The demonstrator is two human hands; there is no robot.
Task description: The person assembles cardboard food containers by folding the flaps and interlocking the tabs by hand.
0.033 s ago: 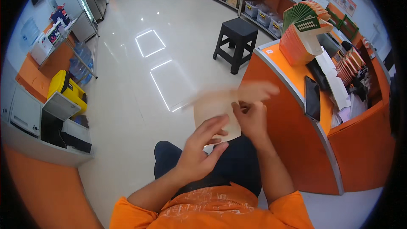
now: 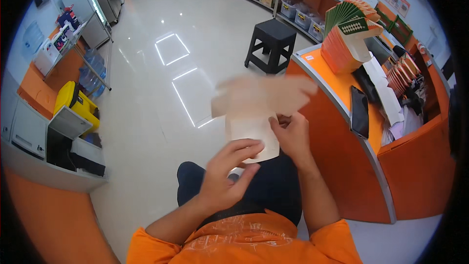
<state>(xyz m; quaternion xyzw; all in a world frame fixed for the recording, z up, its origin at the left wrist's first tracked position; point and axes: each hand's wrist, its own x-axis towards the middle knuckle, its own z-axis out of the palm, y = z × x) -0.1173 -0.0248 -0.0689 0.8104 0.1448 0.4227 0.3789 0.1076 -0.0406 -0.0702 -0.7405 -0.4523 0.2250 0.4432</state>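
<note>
A pale tan flat cardboard box blank point(image 2: 249, 129) is held up in front of my lap, its wide upper flaps smeared by motion. At its right edge, my right hand point(image 2: 294, 134) pinches the card between thumb and fingers. Over the lower left of the card lies my left hand point(image 2: 229, 168), its fingers stretched and its thumb spread apart. Whether the left fingertips touch the card, I cannot tell. To the right, a stack of folded orange and green cartons point(image 2: 344, 51) stands on the orange counter point(image 2: 337, 80).
A black phone point(image 2: 360, 112) lies on the counter near its edge. Ahead stands a black plastic stool point(image 2: 271, 44). To the left are a yellow bin point(image 2: 73, 102) and a grey cabinet point(image 2: 29, 127) with its door swung out. Shelves with clear tubs point(image 2: 303, 19) line the back right.
The upper part of the box blank has swung up and shows broader flaps instead of a narrow band. Both hands have barely shifted.
</note>
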